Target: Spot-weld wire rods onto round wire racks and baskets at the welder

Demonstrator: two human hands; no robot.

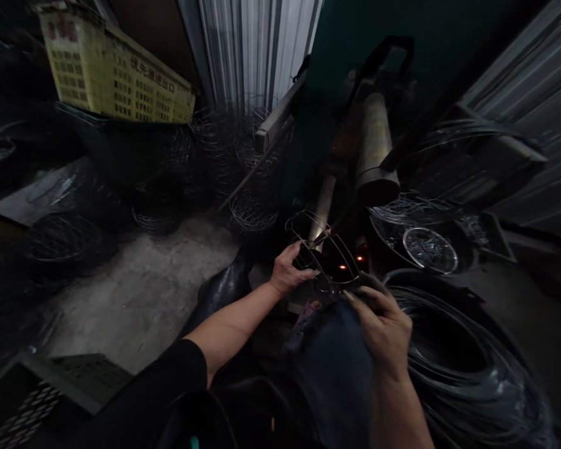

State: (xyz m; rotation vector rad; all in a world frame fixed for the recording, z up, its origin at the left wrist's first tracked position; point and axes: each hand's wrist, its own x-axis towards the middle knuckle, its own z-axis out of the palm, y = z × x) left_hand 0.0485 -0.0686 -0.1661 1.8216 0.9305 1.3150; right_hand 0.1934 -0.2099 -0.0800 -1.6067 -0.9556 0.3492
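Dim workshop, corrugated metal walls, concrete floor, yellow sign with Chinese lettering

Ahead of me, up on the left, a yellow sign carries a row of printed Chinese characters (tilted and a little soft, so I'm not certain of every one) that I read as 优先通道出口, above rows of smaller marks too tiny to read.

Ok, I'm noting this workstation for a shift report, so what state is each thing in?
Left hand: gripping the wire frame.
Right hand: fingers curled at the frame's lower edge.
Wire frame: held up, both hands on it.
Wire coil: lying coiled.
Wire baskets: stacked on the floor.
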